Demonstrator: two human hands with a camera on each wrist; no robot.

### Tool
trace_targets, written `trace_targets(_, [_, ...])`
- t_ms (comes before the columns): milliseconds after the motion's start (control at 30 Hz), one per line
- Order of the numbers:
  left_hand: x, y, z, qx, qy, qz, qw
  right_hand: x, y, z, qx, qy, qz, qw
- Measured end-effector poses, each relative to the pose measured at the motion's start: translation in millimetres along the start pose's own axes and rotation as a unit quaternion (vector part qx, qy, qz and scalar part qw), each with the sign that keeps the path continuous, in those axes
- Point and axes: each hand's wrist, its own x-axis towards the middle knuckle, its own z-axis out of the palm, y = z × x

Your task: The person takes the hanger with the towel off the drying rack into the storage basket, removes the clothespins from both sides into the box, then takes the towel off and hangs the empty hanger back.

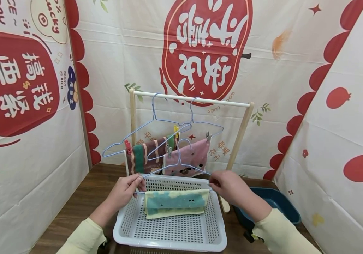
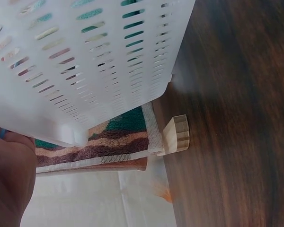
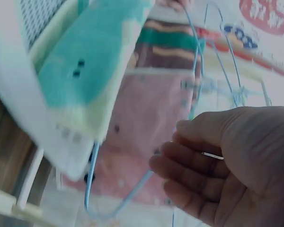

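My left hand [image 1: 126, 188] grips the left end of a blue wire hanger [image 1: 179, 163] over the white basket. A yellow-and-teal towel [image 1: 176, 203] hangs folded over the hanger's lower bar. Near the hanger's right shoulder, my right hand [image 1: 230, 188] has loosely bent fingers; in the right wrist view the wire runs behind those fingers [image 3: 194, 165], with nothing pinched between them. The left wrist view catches only part of my left hand [image 2: 12, 175], beside the basket wall, with a bit of blue wire at its edge.
The white perforated basket [image 1: 168, 243] stands on a wooden table. Behind it, a rack [image 1: 200, 100] carries two hangers, with a striped towel [image 1: 140, 158] held by red and yellow clips and a pink towel [image 1: 189, 155] by grey ones. A dark blue basin [image 1: 283, 201] lies right.
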Motion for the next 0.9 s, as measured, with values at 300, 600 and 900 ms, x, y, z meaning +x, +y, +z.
trace_targets(300, [1.5,1.3,0.7,0.001,0.0,-0.002,1.0,19,-34,29,-0.008,-0.003,-0.101,0.995])
trace_targets(600, [2.7,2.0,0.0,-0.002,-0.004,-0.009,1.0,41,-54,59,-0.062,0.011,-0.173,0.983])
trace_targets(900, [2.4,1.6,0.7,-0.002,-0.006,-0.012,0.9999,53,-63,72,-0.089,0.003,-0.19,0.978])
